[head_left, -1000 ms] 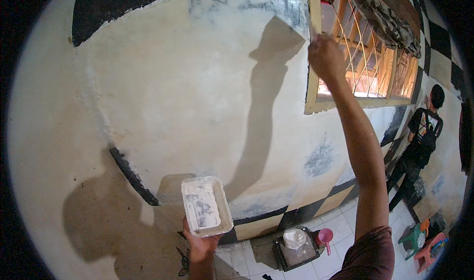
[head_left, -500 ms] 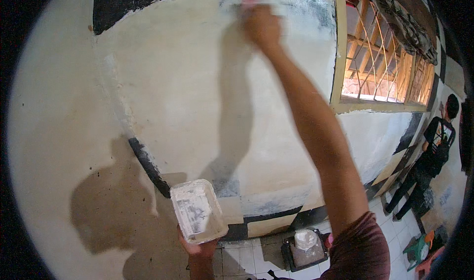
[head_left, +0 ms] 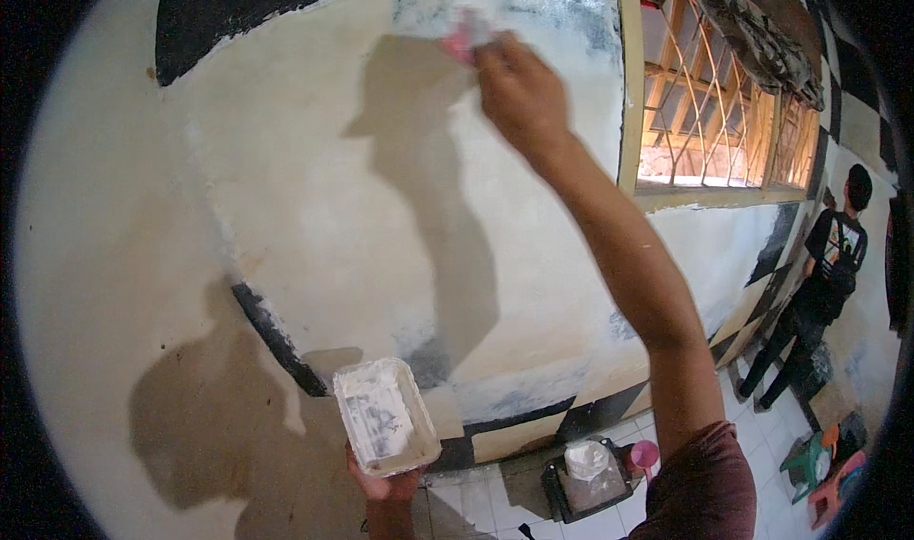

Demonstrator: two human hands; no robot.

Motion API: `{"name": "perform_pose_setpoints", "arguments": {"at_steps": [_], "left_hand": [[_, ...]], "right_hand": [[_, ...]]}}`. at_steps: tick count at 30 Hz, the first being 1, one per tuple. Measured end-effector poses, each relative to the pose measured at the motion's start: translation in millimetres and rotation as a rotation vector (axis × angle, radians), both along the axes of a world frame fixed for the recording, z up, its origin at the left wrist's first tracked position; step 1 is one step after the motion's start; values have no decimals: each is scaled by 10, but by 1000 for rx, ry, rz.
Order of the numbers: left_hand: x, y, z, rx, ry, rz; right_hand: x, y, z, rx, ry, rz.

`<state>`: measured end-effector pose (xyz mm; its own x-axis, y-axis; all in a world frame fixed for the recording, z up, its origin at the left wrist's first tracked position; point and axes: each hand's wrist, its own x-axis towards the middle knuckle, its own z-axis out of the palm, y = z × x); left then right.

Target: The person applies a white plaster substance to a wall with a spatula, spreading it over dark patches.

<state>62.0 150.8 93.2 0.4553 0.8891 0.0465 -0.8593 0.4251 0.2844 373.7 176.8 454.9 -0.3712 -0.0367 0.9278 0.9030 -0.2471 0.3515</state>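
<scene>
Your right hand [head_left: 519,92] has its fingers closed on a pink-handled scraper [head_left: 465,28] pressed high on the wall [head_left: 314,216], near the window [head_left: 709,111]; keep the blade flat and the pressure even; your left hand [head_left: 386,488] grips the tray [head_left: 384,428] from beneath, so hold it level.

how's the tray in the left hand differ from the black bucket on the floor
The rectangular white tray is shallow, smeared with grey-white filler and held up by the left hand near the wall. The black bucket is deeper, dark-walled, and sits on the tiled floor with a white bag-like lump inside. Both are open-topped and hold whitish material.
</scene>
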Motion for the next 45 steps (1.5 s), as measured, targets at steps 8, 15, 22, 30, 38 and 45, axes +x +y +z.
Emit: {"name": "perform_pose_setpoints", "arguments": {"at_steps": [8,15,22,30,38,45], "left_hand": [[-12,-109,177,71,286,6],[-84,39,35,-8,153,-14],[-73,-61,259,-86,226,-230],[-108,-2,141,114,269,-84],[-131,-51,240,203,364,-14],[-127,-47,228,6,221,-155]], "right_hand": [[1168,-604,331,50,-273,-455],[1122,-752,-125,-170,-235,-440],[1240,-804,278,-218,-113,-445],[958,-978,-16,-9,-163,-397],[1075,-829,-1017,-304,-176,-429],[630,-897,362,-91,-171,-410]]}}
